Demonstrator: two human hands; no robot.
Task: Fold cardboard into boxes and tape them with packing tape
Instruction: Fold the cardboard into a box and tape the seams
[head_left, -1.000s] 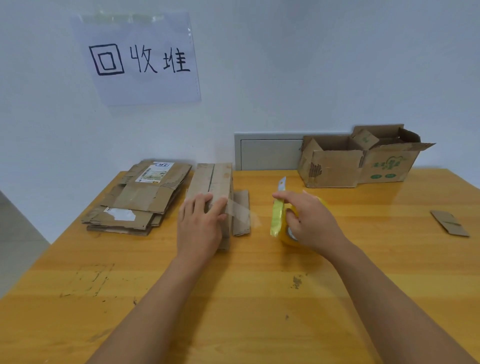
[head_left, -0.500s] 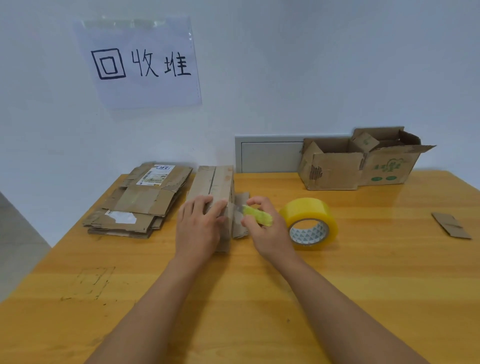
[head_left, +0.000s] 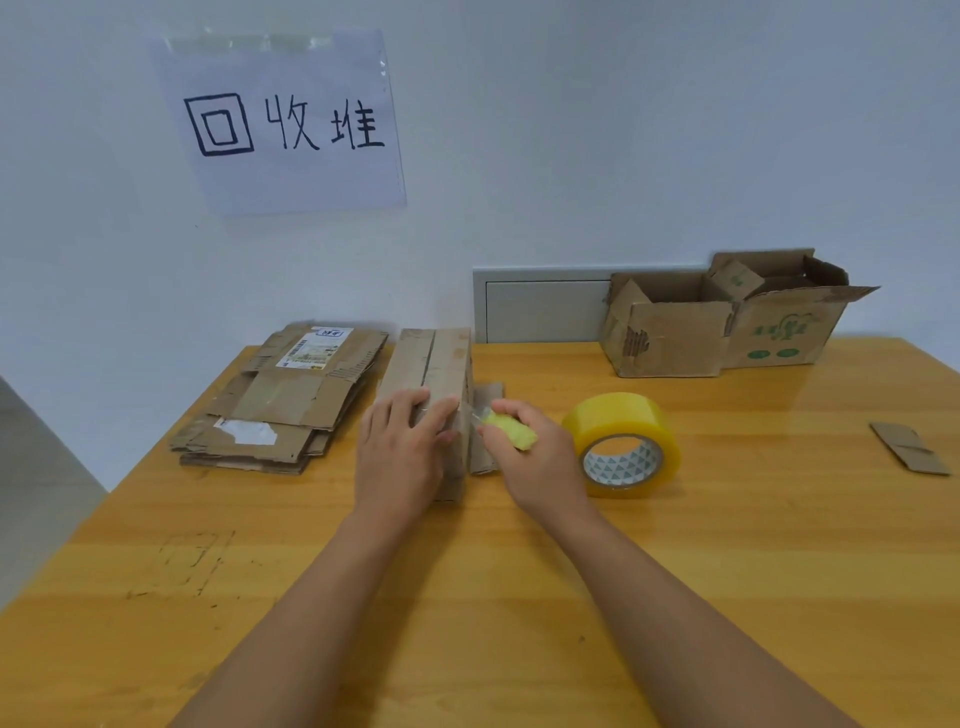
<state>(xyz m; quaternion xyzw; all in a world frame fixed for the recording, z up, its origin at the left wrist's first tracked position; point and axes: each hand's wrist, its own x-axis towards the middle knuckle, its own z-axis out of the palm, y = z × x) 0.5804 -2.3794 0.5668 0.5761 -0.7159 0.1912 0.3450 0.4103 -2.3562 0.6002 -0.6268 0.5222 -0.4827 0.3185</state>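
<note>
A small cardboard box (head_left: 434, 358) stands on the wooden table (head_left: 727, 571), with a loose flap (head_left: 488, 415) hanging at its right side. My left hand (head_left: 402, 452) lies flat on the box's near top, fingers straight, pressing it down. My right hand (head_left: 535, 457) grips a yellow-green utility knife (head_left: 511, 431) whose blade tip sits at the box's right edge, where a strip of clear tape runs. The yellow roll of packing tape (head_left: 623, 444) lies on the table just right of my right hand, untouched.
A stack of flattened cardboard (head_left: 280, 400) lies left of the box. Two open boxes (head_left: 727, 322) stand at the back right against the wall. A small cardboard scrap (head_left: 909, 448) lies near the right edge. A paper sign (head_left: 283, 122) hangs on the wall.
My right hand has let go of the tape roll, which now rests on the table, and brought the knife left to the box's right edge. My left hand has stayed on the box.
</note>
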